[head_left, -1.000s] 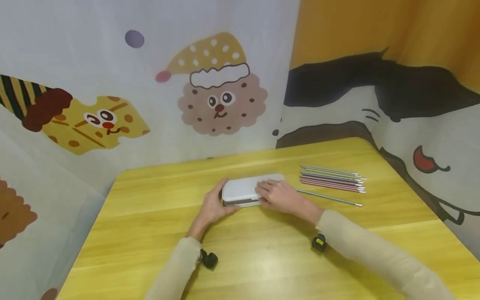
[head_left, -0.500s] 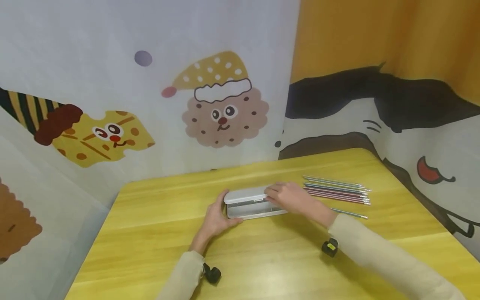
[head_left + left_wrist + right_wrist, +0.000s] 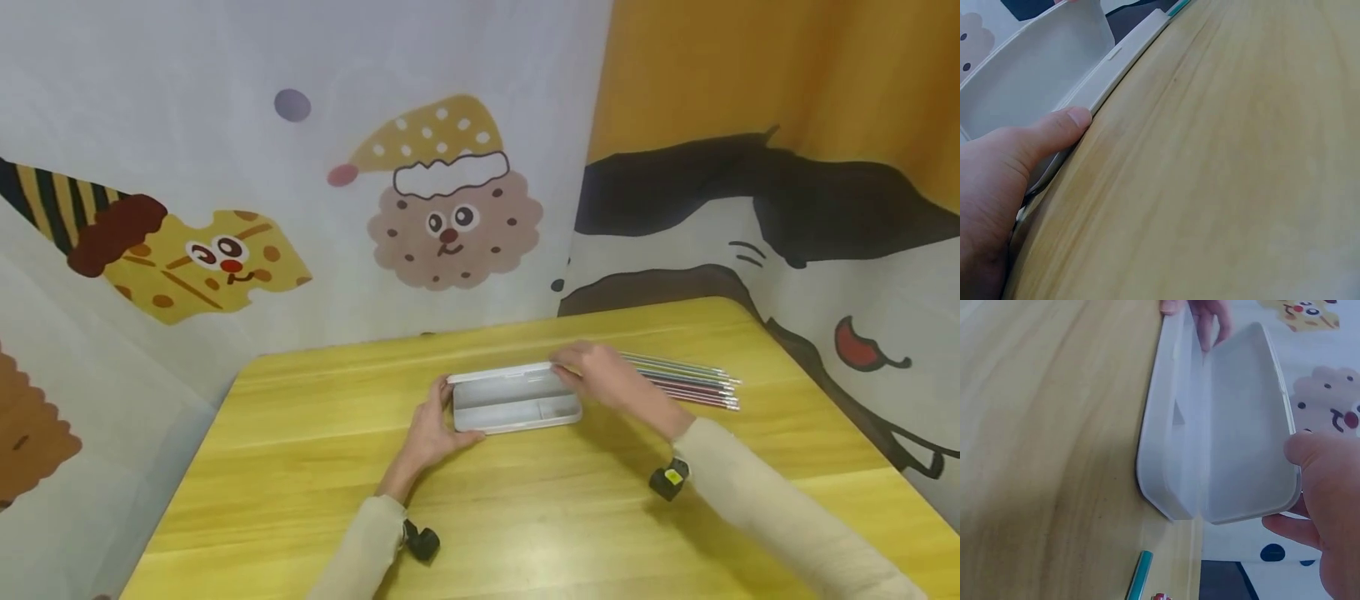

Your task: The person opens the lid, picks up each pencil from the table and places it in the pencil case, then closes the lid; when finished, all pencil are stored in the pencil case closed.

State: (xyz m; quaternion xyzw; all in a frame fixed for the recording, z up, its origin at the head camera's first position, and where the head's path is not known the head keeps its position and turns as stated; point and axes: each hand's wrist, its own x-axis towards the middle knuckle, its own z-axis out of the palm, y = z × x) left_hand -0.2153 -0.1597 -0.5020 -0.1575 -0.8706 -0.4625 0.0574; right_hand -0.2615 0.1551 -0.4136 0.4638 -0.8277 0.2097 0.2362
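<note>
A white pencil case [image 3: 498, 421] lies on the table with its lid [image 3: 502, 386] raised, showing a pale interior with a small divider toward the right end. My left hand [image 3: 431, 429] grips the case's left end, thumb on the front rim in the left wrist view. At the lid's right corner, my right hand [image 3: 600, 375] pinches the edge between thumb and fingers, as the right wrist view shows. Just right of the case lies a bundle of pencils [image 3: 693, 387] in green, blue and dark red, partly behind the right hand.
The yellow wood-grain table [image 3: 525, 517] meets a wall hanging [image 3: 315, 275] with cartoon figures along its back edge. In the right wrist view, the end of a teal pencil [image 3: 1140, 575] lies beside the case. Each wrist carries a small black camera.
The lid has gone from nearly closed to upright, lifted by my right hand, which moved up and back. My left hand stays on the case. The lone pencil is now hidden behind the right arm.
</note>
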